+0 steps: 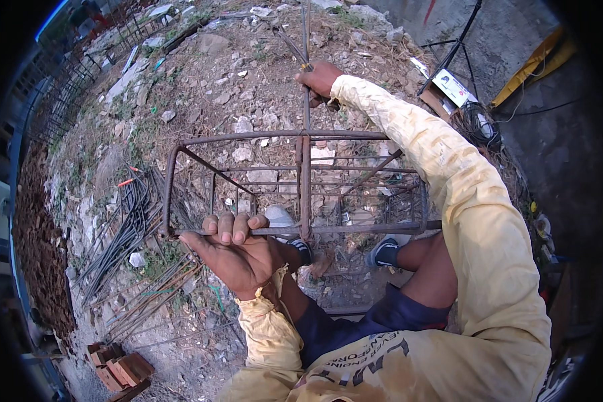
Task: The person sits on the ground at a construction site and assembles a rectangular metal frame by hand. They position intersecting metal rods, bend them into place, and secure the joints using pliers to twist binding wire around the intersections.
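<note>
A rusty steel rebar cage (305,181) stands in front of me, its rectangular end frame uppermost and its lower bars reaching toward the ground between my legs. My left hand (238,254) is palm up at the near left corner, its fingers curled round the near bar. At arm's length, my right hand (321,79) is closed round an upright-looking steel rod (307,114) that runs away from the cage's far side. Thin dark rods (290,45) fan out beyond that grip. Whether a small tool is also in this hand, I cannot tell.
Bent dark rods (134,208) and straight rusty bars (157,295) lie at left, with bricks (119,367) below them. Rubble and stones (243,154) cover the ground. At far right stand a black tripod (457,47), a white box (453,87) and coiled cable (479,124) beside a wall.
</note>
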Demonstrator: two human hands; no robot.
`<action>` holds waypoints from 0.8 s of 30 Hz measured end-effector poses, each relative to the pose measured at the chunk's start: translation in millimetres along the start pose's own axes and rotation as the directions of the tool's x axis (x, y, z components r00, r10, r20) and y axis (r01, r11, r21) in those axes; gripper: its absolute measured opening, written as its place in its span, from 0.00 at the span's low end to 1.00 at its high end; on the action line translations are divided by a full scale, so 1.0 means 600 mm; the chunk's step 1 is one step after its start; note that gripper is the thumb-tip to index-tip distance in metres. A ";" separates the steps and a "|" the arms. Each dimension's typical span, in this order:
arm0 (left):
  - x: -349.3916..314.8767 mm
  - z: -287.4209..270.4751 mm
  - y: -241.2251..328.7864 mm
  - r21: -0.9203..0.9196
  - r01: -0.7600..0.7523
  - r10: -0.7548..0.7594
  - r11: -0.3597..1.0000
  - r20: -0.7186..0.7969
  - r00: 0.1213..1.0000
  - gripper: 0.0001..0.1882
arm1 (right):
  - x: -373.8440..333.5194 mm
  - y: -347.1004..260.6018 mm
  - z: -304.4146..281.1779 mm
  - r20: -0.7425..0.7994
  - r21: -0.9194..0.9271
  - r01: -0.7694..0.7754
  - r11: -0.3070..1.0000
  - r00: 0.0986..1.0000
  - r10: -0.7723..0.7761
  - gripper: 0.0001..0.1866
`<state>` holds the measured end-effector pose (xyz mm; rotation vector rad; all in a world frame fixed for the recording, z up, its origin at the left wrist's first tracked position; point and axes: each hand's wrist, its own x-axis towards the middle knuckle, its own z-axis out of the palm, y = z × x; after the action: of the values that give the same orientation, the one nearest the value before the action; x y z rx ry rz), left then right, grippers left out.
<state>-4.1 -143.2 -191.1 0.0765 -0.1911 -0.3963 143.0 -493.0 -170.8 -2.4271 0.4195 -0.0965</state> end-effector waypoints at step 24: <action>0.001 0.005 -0.034 0.008 -0.137 0.137 0.990 -0.180 0.974 0.30 | 0.019 0.029 0.007 -0.010 0.219 0.008 0.976 1.000 -0.005 0.16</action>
<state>-11.7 -162.0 -190.5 0.0936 -0.0162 -0.2503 149.6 -506.7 -185.6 -2.2113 0.3841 -0.1495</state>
